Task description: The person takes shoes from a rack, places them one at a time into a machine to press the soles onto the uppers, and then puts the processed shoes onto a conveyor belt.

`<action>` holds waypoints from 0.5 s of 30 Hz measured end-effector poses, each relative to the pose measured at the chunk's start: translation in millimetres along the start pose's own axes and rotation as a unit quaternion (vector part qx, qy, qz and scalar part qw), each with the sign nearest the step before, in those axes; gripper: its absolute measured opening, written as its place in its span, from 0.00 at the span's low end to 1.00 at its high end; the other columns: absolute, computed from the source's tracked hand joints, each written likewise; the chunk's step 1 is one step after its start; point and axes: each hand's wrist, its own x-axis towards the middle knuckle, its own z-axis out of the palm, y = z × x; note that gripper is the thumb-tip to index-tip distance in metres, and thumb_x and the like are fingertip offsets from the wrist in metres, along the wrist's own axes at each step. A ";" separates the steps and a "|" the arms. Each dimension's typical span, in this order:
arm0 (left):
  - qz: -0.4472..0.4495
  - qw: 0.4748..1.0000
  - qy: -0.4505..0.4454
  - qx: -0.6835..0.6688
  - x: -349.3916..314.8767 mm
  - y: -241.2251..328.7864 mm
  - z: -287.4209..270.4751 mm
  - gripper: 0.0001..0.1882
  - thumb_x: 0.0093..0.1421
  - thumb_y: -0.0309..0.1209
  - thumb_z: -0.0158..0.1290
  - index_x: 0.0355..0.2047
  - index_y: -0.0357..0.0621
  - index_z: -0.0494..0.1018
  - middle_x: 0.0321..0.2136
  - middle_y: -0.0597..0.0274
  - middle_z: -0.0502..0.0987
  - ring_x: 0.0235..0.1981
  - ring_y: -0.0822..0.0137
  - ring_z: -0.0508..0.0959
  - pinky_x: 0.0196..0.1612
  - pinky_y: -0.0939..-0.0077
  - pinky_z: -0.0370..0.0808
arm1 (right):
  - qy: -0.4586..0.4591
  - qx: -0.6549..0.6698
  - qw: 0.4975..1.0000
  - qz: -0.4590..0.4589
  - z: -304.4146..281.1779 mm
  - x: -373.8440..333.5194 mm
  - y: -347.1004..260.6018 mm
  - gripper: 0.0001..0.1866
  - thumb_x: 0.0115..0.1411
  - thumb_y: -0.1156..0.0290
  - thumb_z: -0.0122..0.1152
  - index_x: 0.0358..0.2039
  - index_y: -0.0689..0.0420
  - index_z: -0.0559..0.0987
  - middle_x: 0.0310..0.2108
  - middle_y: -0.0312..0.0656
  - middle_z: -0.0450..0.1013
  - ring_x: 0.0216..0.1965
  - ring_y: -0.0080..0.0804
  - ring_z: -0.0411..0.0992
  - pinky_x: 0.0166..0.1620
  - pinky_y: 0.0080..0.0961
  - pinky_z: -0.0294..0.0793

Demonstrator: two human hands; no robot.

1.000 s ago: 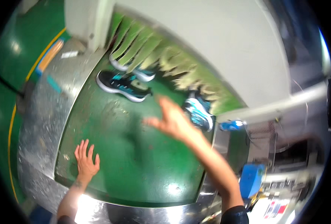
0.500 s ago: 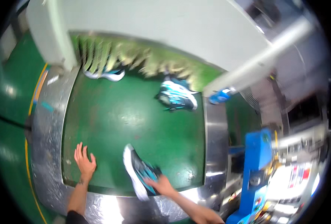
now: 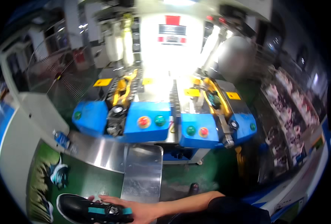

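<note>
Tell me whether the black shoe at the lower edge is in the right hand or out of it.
In: the right hand grips the black shoe at the end opposite its toe, which points left.

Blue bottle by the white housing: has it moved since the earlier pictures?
No. Judged against the white housing, the blue bottle is still beside it on the metal ledge; only the view has turned.

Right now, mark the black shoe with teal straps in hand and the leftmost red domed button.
Black shoe with teal straps (image 3: 96, 210): head view, on a strap.
Leftmost red domed button (image 3: 144, 121): head view, on its cap.
</note>
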 end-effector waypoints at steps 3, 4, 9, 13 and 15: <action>-0.080 0.989 -0.026 0.120 -8.4 -38.4 67.3 0.28 0.56 0.26 0.52 0.56 0.31 0.57 0.50 0.47 0.66 0.52 0.54 0.67 0.55 0.65 0.64 | 0.033 0.039 0.995 0.084 -76.6 -65.1 -14.5 0.42 0.50 0.63 0.66 0.60 0.60 0.54 0.57 0.43 0.58 0.55 0.31 0.61 0.58 0.29 0.59; -0.106 0.976 -0.033 0.186 -10.1 -61.7 90.3 0.28 0.55 0.25 0.52 0.55 0.30 0.58 0.49 0.47 0.68 0.50 0.54 0.68 0.54 0.65 0.66 | 0.080 0.017 0.984 0.161 -107.0 -92.3 -15.8 0.38 0.50 0.62 0.66 0.58 0.60 0.59 0.53 0.41 0.63 0.52 0.29 0.62 0.56 0.27 0.61; -0.053 0.968 -0.230 0.080 -37.7 -131.0 262.3 0.33 0.55 0.24 0.51 0.60 0.34 0.52 0.58 0.49 0.60 0.58 0.58 0.62 0.58 0.66 0.61 | 0.435 0.172 0.818 0.336 -229.3 -252.0 -44.5 0.22 0.52 0.69 0.60 0.48 0.59 0.69 0.38 0.37 0.71 0.35 0.23 0.69 0.41 0.21 0.70; -0.063 0.923 -0.347 0.157 8.3 -137.4 394.9 0.42 0.57 0.36 0.55 0.63 0.41 0.41 0.61 0.43 0.51 0.63 0.54 0.54 0.64 0.62 0.50 | 0.620 0.167 0.748 0.166 -314.1 -306.5 -88.2 0.30 0.48 0.69 0.58 0.51 0.62 0.62 0.41 0.44 0.68 0.40 0.34 0.71 0.42 0.30 0.73; -0.086 0.884 -0.393 0.237 57.6 -184.2 468.2 0.43 0.53 0.34 0.58 0.61 0.35 0.43 0.59 0.40 0.55 0.61 0.52 0.57 0.61 0.64 0.56 | 0.667 0.099 0.733 0.088 -331.5 -338.0 -103.7 0.32 0.46 0.69 0.58 0.52 0.62 0.61 0.42 0.45 0.68 0.42 0.35 0.70 0.45 0.30 0.73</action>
